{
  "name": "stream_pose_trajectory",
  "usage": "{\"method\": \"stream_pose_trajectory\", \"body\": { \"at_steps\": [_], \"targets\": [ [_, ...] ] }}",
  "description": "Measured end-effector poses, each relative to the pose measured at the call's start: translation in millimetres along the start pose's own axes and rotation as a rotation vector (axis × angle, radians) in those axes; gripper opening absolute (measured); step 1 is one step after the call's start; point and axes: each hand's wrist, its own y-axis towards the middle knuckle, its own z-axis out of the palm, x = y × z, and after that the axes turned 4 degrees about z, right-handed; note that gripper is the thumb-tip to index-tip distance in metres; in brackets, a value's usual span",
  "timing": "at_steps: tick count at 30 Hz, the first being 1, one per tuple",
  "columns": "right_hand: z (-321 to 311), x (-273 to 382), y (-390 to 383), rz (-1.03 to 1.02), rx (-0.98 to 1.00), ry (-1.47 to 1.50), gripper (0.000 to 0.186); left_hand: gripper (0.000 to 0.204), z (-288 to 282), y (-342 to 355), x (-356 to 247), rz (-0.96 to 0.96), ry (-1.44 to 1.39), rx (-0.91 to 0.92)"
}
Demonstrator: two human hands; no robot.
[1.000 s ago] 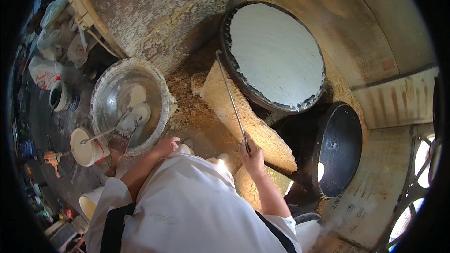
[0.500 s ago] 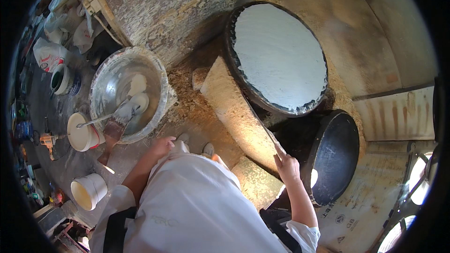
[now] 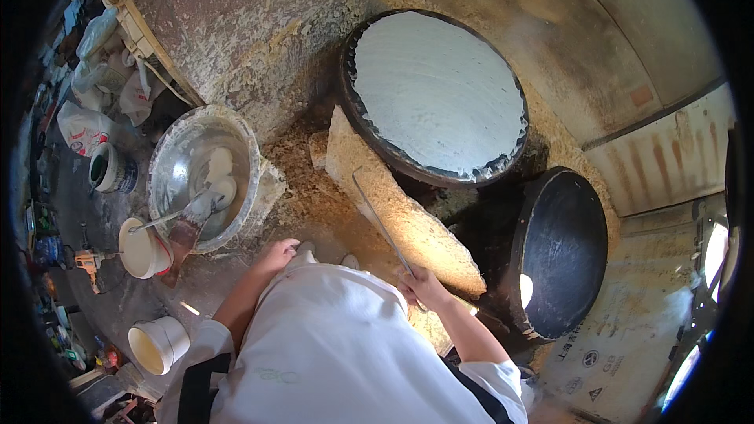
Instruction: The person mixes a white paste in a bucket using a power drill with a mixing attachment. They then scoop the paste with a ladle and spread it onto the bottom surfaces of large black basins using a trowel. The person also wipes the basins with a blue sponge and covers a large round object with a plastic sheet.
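My right hand (image 3: 424,289) is closed around a long thin metal rod (image 3: 378,220), close to the front of my white top. The rod's far end has a short bend and lies over a long, crusted tan board (image 3: 408,214). My left hand (image 3: 278,254) is by my waist with its fingers curled; whatever they hold, if anything, is hidden. Beyond the board sits a large round black pan (image 3: 363,119) filled with a smooth white layer (image 3: 440,94). A dark round lid (image 3: 567,255) stands tilted to its right.
To the left is a large metal basin (image 3: 250,149) holding a ladle (image 3: 222,192) and a pale mass. Near it stand a white lidded bucket (image 3: 141,248), a white bucket (image 3: 174,335) and an orange power tool (image 3: 89,265). Stained walls (image 3: 628,47) surround the pan.
My right hand has drawn back toward my body with the rod, whose tip has moved left over the board. The view has turned slightly. My left hand stays by my waist.
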Motion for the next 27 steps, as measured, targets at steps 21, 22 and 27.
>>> {"method": "stream_pose_trajectory", "body": {
  "at_steps": [21, 22, 27],
  "targets": [
    [-6.4, 29.2, -82.8, 0.042, -0.097, 0.437, 0.008, 0.031, -2.7, 16.4, -18.5, 0.011, -0.039, 0.03],
    [-11.4, 24.3, -91.3, 0.048, -0.158, 0.464, 0.009, 0.031, -2.6, 24.2, -22.6, -0.017, -0.012, 0.044],
    [-48.4, 4.8, -113.9, -0.063, -0.231, 0.607, 0.01, 0.03, 4.0, 49.3, -36.8, 0.012, 0.07, 0.051]
  ]
}}
